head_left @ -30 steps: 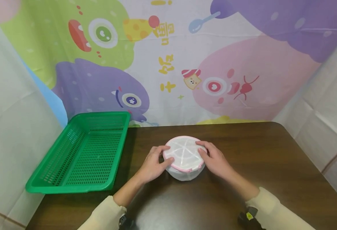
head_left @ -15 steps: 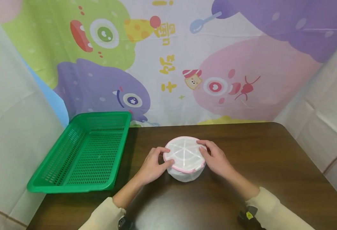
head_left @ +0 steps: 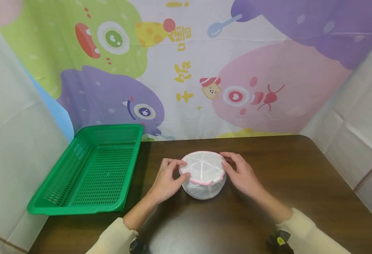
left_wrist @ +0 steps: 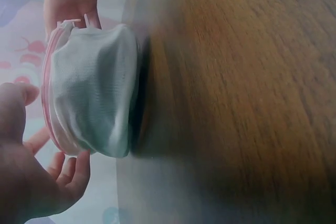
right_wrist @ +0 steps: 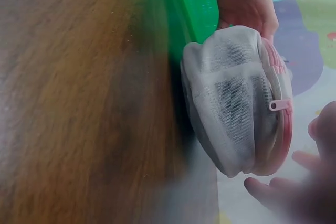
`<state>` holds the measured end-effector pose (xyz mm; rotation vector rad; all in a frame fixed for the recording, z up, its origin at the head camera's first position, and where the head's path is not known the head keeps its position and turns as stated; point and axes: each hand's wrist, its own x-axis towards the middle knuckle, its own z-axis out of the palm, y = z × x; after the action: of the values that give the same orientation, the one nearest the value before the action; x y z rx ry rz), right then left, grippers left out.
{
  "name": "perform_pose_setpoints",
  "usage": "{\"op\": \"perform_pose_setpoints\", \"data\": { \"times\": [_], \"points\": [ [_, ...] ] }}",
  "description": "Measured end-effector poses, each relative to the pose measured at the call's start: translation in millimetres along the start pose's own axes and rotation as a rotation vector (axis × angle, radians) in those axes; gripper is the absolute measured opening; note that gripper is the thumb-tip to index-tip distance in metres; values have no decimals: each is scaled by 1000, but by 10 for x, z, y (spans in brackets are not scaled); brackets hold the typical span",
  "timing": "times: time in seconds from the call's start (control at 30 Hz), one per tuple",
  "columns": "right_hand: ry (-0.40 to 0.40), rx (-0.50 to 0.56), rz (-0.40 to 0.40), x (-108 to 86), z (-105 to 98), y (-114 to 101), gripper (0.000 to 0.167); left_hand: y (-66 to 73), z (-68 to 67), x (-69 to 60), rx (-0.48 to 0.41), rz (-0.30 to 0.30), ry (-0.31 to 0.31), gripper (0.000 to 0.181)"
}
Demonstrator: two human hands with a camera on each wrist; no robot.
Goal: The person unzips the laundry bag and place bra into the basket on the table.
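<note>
Table [head_left: 186, 227]: basket [head_left: 107, 173] stood at nine o'clock.
Bag [head_left: 202, 188]: sat upright, midway between hands.
Left hand [head_left: 166, 180]: gripped its nine-o'clock rim.
Right hand [head_left: 245, 177]: spread, had eased outward at three o'clock, apparently loosening contact.

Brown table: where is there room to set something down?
Bare: from the right hand to the right edge of the table, and between the forearms, in front of the white mesh bag. Crowded: the middle, that hand and the left hand flanking the bag, and the left, at the green basket.
</note>
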<state>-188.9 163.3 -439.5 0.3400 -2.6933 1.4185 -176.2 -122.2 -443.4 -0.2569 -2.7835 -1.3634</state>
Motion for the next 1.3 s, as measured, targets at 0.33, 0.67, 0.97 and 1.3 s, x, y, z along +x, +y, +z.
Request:
{"op": "perform_pose_setpoints", "data": {
  "times": [0.33, 0.67, 0.97, 1.3],
  "points": [
    [31, 6, -50, -159, -33, 77, 44, 1, 4, -3, 7, 50, 16, 35],
    [101, -99, -101, -307, -77, 133, 48, 83, 4, -39, 47, 190, 25, 35],
    [65, -150, -103, -356, -62, 99, 30, 160, 49, -49, 70, 282, -8, 37],
    [81, -168, -130, -378, -13, 83, 16, 206, 98, -48, 70, 346, -32, 40]
  ]
}}
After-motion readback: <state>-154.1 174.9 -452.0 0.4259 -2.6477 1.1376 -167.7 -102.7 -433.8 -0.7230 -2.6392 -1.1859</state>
